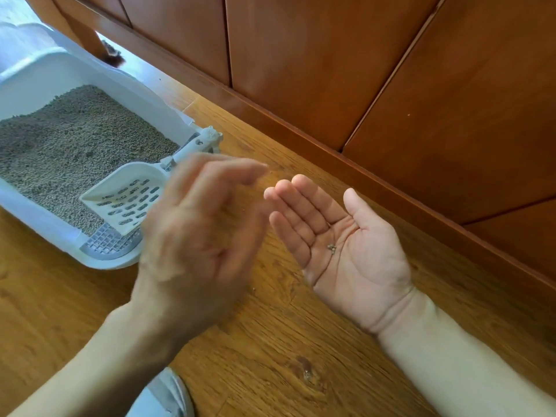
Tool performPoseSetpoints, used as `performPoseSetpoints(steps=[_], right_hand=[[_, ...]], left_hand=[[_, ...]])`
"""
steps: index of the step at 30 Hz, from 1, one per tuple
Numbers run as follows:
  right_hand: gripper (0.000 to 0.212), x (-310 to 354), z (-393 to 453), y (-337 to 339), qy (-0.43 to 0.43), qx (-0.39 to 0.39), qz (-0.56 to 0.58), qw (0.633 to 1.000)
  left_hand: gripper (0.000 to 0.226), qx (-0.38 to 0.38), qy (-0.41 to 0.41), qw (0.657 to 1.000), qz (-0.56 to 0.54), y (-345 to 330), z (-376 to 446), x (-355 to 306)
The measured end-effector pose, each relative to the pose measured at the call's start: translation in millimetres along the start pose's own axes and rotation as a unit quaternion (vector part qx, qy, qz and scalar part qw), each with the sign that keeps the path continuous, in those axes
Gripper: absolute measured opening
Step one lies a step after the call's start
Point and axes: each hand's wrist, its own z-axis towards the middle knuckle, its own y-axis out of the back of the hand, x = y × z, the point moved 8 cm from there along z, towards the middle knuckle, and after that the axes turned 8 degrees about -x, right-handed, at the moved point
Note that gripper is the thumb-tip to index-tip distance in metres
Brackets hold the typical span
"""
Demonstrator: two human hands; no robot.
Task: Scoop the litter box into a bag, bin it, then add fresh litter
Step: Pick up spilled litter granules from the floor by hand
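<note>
A white litter box (pixel 39 70) full of grey-brown litter pellets (pixel 69 145) stands on the wooden floor at the left. A white slotted scoop (pixel 129 197) lies in its near right corner, handle pointing up right over the rim. My right hand (pixel 340 242) lies palm up over the floor, fingers straight, with a few litter pellets (pixel 332 248) on the palm. My left hand (pixel 198 233) hovers blurred between the scoop and the right hand, back toward me, fingers loosely bent and holding nothing.
A red-brown wooden cabinet (pixel 331 55) with a baseboard runs diagonally behind the hands. A furniture leg with a dark fuzzy pad (pixel 112 57) stands behind the box. A grey slipper (pixel 168 395) shows at the bottom edge. Stray pellets dot the floor (pixel 270 341).
</note>
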Motion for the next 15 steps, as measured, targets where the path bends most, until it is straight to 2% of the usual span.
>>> performPoseSetpoints(steps=[4,7,12,15], right_hand=[[0.075,6.2,6.1,-7.4,0.011,0.011,0.008,1.000],[0.074,8.2,7.1,-18.4,0.017,0.031,0.011,0.999],[0.073,9.6,10.7,-23.7,0.016,0.016,-0.008,1.000],[0.074,7.2,14.9,-24.9,0.008,0.013,-0.027,1.000]], left_hand=[[0.015,-0.020,0.093,0.995,0.008,2.4,5.6,48.1],[0.013,0.024,0.130,0.991,0.014,-5.8,-1.5,74.8],[0.008,0.085,0.140,0.985,0.044,-16.5,-17.5,94.5],[0.016,0.111,0.167,0.979,0.046,-28.3,-27.6,107.0]])
